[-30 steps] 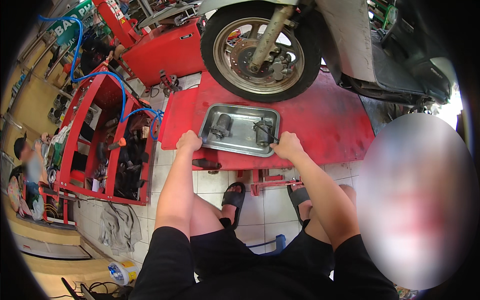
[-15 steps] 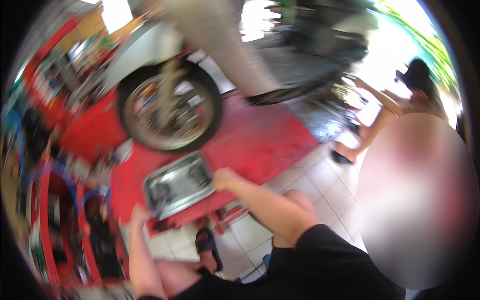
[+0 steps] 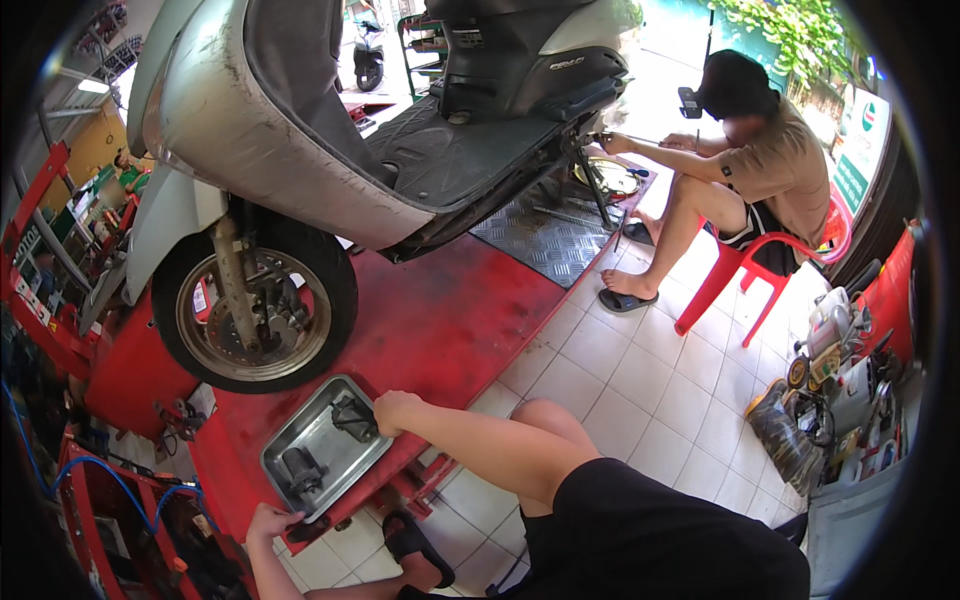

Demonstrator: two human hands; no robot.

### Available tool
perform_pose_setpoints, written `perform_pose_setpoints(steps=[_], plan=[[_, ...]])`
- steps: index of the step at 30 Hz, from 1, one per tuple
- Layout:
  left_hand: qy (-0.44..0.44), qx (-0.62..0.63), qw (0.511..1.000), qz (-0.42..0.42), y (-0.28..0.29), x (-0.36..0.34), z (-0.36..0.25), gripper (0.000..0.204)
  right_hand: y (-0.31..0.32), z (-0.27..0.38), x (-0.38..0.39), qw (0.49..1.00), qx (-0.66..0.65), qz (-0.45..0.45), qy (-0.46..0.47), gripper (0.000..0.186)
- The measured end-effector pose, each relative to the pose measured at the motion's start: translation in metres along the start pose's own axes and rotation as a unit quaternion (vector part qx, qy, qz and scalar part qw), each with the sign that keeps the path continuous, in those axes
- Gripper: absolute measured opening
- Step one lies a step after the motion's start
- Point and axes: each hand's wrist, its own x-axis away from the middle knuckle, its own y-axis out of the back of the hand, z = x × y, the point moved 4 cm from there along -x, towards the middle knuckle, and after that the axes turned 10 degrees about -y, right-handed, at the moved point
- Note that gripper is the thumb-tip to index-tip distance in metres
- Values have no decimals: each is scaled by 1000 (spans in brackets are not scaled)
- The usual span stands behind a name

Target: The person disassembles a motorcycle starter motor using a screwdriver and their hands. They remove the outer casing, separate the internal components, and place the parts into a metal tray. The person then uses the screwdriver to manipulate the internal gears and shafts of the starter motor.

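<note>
A shallow rectangular metal tray [image 3: 330,468] rests at the near edge of a red platform [image 3: 455,325], beside a scooter's front wheel [image 3: 335,330]. Inside it lie a dark cylindrical part [image 3: 302,470] at the near left and a black angular part [image 3: 352,418] at the far right. My right hand [image 3: 396,413] is closed on the tray's right end, its fingertips mostly hidden. At the opposite end, my left hand [image 3: 270,522] grips the near-left corner, thumb along the rim and other fingers out of sight.
The grey scooter [image 3: 300,130] stands on the platform. At the right, a person [image 3: 775,150] on a red plastic chair [image 3: 715,280] works at the scooter's rear. Red shelving with blue hoses [image 3: 110,475] stands at the left. Tools and containers [image 3: 850,370] line the right side.
My view has turned right and steadied, so the tray and wheel appear lower and further left. Both hands stay at the tray's two ends.
</note>
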Motion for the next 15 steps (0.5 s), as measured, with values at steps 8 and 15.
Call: perform_pose_setpoints(steps=[8, 15], plan=[[-23, -155, 979, -135, 39, 22, -63, 50, 24, 19, 34, 995, 23, -87, 53, 27], [-48, -198, 965, -165, 36, 58, -162, 60, 53, 47, 88, 984, 58, -121, 121, 25]])
